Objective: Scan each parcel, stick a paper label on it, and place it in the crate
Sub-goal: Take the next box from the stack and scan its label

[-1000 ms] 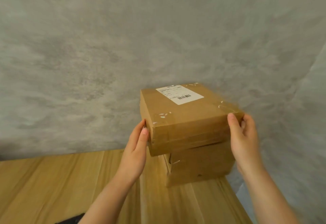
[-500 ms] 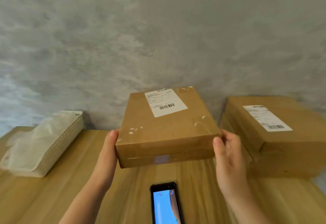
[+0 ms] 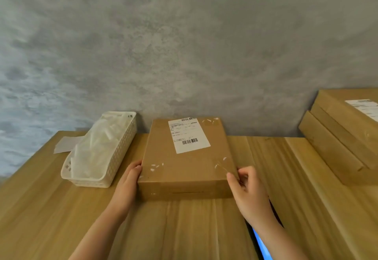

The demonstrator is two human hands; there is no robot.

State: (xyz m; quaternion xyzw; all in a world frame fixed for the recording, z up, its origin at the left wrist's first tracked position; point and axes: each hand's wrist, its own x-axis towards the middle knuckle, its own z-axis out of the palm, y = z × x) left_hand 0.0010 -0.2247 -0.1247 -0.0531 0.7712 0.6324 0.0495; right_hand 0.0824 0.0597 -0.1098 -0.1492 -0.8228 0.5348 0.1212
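A flat brown cardboard parcel [image 3: 184, 169] lies on the wooden table [image 3: 184, 229], straight ahead of me. A white shipping label [image 3: 189, 136] with barcodes sits on its top, toward the far end. My left hand [image 3: 127, 186] holds the parcel's near-left corner, fingers against its side. My right hand [image 3: 249, 192] holds the near-right corner, thumb on the edge and fingers curled beside the box. A phone [image 3: 258, 241] with a lit blue screen lies on the table, mostly hidden under my right forearm.
A white plastic basket [image 3: 120, 157] holding clear plastic bags stands to the left of the parcel. A sheet of paper [image 3: 65, 144] lies beyond it at the table's left edge. Stacked brown parcels [image 3: 337, 137] sit at the right. A grey wall runs behind the table.
The parcel came off the stack at the right, travelled left in both hands and now rests on the table. My view turned left, and the phone went under my right forearm.
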